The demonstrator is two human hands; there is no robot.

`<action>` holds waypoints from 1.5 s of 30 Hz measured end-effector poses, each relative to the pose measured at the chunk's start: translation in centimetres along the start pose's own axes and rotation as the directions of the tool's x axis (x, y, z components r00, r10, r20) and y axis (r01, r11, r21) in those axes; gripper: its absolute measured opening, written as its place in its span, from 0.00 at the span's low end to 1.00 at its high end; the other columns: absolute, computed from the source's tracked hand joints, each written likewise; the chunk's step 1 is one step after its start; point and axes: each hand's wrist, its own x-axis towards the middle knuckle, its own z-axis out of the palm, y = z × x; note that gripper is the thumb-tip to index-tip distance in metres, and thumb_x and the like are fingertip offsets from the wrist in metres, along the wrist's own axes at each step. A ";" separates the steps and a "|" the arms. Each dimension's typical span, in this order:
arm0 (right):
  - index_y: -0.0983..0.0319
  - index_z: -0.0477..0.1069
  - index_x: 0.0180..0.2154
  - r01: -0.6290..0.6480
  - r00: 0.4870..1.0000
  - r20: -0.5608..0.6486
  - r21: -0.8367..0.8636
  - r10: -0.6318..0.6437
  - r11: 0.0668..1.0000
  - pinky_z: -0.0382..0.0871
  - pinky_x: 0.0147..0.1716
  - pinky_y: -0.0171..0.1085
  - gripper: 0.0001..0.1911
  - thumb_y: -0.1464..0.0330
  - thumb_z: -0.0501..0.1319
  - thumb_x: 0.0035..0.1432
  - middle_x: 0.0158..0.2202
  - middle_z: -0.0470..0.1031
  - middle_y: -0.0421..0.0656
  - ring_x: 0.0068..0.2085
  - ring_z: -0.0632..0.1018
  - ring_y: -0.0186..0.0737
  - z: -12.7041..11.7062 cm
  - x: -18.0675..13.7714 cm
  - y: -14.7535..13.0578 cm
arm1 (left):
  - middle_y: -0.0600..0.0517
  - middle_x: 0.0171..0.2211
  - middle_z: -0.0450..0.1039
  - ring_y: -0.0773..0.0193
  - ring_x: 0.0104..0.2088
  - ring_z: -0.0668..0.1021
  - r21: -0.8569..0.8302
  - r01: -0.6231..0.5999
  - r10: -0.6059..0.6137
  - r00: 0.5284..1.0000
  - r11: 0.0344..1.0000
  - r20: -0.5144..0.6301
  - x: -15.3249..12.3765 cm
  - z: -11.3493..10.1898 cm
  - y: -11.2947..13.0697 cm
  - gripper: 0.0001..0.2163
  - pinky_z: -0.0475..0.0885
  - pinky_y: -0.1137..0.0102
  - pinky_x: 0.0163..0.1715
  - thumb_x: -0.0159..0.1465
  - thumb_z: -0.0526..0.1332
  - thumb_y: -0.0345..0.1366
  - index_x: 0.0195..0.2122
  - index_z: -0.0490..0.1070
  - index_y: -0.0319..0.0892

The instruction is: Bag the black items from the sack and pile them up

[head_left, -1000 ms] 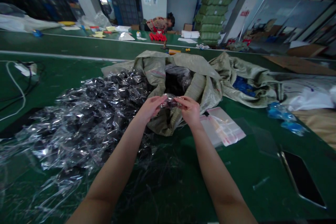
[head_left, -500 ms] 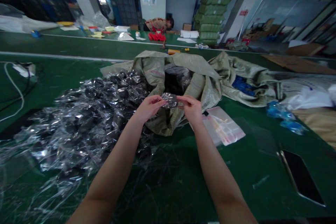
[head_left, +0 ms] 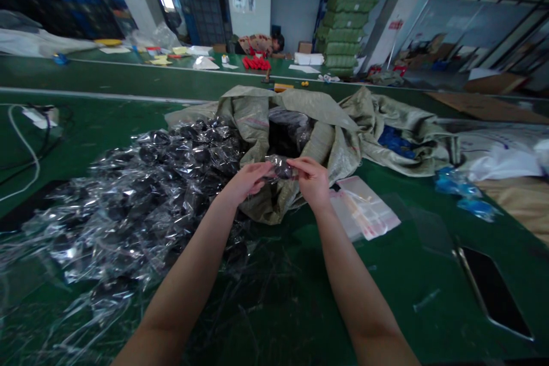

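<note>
Between my two hands is a small dark round item in a clear plastic bag (head_left: pixel 283 168). My left hand (head_left: pixel 247 182) pinches its left end, and my right hand (head_left: pixel 312 178) grips the right end with thumb and fingertips. Just behind them lies an open woven sack (head_left: pixel 251 120) with dark plastic-wrapped contents showing in its mouth. A big heap of dark items in clear wrappers (head_left: pixel 146 194) spreads to the left of my left hand. Right of my right wrist rests a stack of flat clear bags (head_left: pixel 364 206).
A phone (head_left: pixel 493 291) lies at the right on the green table (head_left: pixel 412 320). Another woven sack (head_left: pixel 433 148) with blue material sits farther right. A white cable (head_left: pixel 32 154) runs along the left edge. Across the far table, a person (head_left: pixel 257 44) leans near red items (head_left: pixel 256 63).
The wrapped item has turned between my fingers, showing its round dark shape more plainly. My left fingers have curled in closer around its end.
</note>
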 end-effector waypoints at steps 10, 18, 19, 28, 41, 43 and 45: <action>0.50 0.66 0.60 -0.288 0.957 0.151 0.403 0.247 0.869 0.76 0.47 0.42 0.27 0.55 0.57 0.60 0.50 0.77 0.41 0.46 0.79 0.40 0.8 0.3 0.6 | 0.63 0.11 0.52 0.78 0.12 0.54 0.097 -0.072 0.092 0.970 0.993 -0.224 1.1 0.2 -1.0 0.22 0.44 0.76 0.13 0.46 0.72 0.52 0.30 0.75 0.35; 0.59 0.77 0.40 -0.448 0.875 0.151 0.612 0.459 0.652 0.77 0.40 0.38 0.23 0.52 0.70 0.46 0.39 0.80 0.40 0.38 0.79 0.37 2.8 0.3 1.0 | 0.62 0.11 0.52 0.77 0.12 0.54 0.121 -0.125 0.152 0.954 0.985 -0.259 1.2 0.8 -1.5 0.22 0.44 0.75 0.14 0.50 0.70 0.51 0.35 0.77 0.34; 0.59 0.77 0.37 -0.442 0.874 0.138 0.624 0.466 0.645 0.76 0.38 0.37 0.21 0.53 0.71 0.44 0.37 0.80 0.39 0.36 0.78 0.36 3.0 0.2 1.2 | 0.62 0.11 0.52 0.77 0.12 0.53 0.119 -0.120 0.148 0.955 0.986 -0.257 1.2 0.9 -1.5 0.22 0.43 0.75 0.14 0.50 0.70 0.51 0.35 0.77 0.34; 0.60 0.73 0.26 -0.375 0.832 0.055 0.789 0.552 0.486 0.71 0.27 0.31 0.18 0.59 0.76 0.36 0.29 0.77 0.35 0.29 0.75 0.31 4.2 0.0 1.5 | 0.62 0.10 0.53 0.78 0.11 0.51 -0.025 -0.105 0.101 0.985 0.994 -0.143 1.3 0.7 -1.6 0.24 0.42 0.75 0.12 0.47 0.71 0.56 0.23 0.70 0.37; 0.60 0.72 0.25 -0.334 0.814 -0.080 0.747 0.576 0.575 0.74 0.33 0.35 0.16 0.60 0.74 0.38 0.29 0.78 0.36 0.31 0.76 0.34 2.1 0.9 2.3 | 0.62 0.14 0.48 0.77 0.12 0.52 -0.037 -0.105 0.086 0.934 0.994 -0.347 1.3 0.0 -0.4 0.21 0.43 0.77 0.12 0.60 0.62 0.49 0.21 0.53 0.43; 0.60 0.72 0.25 -0.328 0.823 -0.076 0.744 0.562 0.582 0.74 0.34 0.35 0.16 0.60 0.74 0.38 0.29 0.78 0.36 0.31 0.76 0.34 2.5 0.7 2.3 | 0.62 0.15 0.53 0.78 0.12 0.52 -0.003 -0.096 0.090 0.946 0.995 -0.313 1.2 0.5 -0.5 0.21 0.43 0.78 0.12 0.59 0.62 0.52 0.22 0.56 0.43; 0.60 0.73 0.26 -0.342 0.827 -0.054 0.742 0.560 0.577 0.74 0.34 0.35 0.16 0.59 0.74 0.38 0.29 0.78 0.36 0.30 0.76 0.33 3.1 0.4 2.1 | 0.60 0.19 0.61 0.79 0.13 0.54 0.065 -0.109 0.123 0.955 0.992 -0.269 1.1 1.0 -0.7 0.20 0.43 0.78 0.12 0.56 0.65 0.54 0.27 0.63 0.41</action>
